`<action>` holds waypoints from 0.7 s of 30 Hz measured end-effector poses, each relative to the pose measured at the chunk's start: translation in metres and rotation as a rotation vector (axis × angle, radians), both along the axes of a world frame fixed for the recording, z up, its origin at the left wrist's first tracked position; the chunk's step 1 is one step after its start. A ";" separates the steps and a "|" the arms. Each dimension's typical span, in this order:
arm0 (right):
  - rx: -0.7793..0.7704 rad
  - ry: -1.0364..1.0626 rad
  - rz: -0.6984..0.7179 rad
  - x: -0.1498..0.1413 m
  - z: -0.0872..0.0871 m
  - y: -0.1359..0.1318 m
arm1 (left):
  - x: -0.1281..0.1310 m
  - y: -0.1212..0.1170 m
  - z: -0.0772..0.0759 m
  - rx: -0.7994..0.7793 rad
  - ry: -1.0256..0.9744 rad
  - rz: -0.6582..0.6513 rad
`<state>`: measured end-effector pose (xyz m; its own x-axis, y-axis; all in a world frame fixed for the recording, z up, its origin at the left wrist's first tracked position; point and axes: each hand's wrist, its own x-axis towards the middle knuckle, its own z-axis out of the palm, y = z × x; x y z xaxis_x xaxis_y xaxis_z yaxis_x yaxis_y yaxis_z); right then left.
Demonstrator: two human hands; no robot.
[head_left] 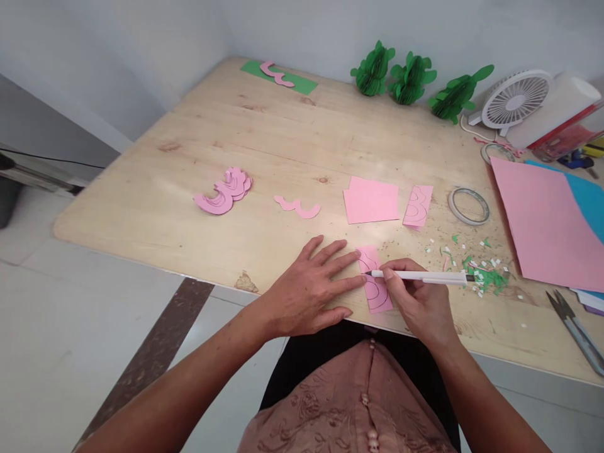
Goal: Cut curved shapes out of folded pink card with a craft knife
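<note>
My right hand grips a white pen, its dark tip touching a small pink paper strip near the table's front edge. Curved, scalloped lines are drawn on that strip. Flat on the table, fingers spread, my left hand has its fingertips at the strip's left edge. Just beyond lies a single pink scalloped cutout. A stack of pink paper pieces sits farther right, beside another pink strip with a similar outline.
Several pink cutouts are piled at left. Green paper lies at the back, near green paper plants and a white fan. At right are a tape roll, green scraps, pink sheets and thread snips.
</note>
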<state>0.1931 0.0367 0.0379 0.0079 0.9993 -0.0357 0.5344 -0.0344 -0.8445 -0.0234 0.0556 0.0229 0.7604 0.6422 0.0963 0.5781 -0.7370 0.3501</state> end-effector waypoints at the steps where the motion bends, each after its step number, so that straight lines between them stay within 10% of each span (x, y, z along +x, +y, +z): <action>1: 0.000 0.006 -0.002 0.000 0.000 0.000 | 0.000 0.000 0.000 0.000 -0.002 0.000; 21: 0.055 -0.077 -0.008 0.003 -0.001 -0.001 | 0.000 0.000 0.000 -0.007 0.000 -0.001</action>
<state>0.1964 0.0354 0.0369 0.0161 0.9997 0.0205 0.5976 0.0068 -0.8018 -0.0234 0.0553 0.0227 0.7608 0.6424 0.0921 0.5777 -0.7350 0.3549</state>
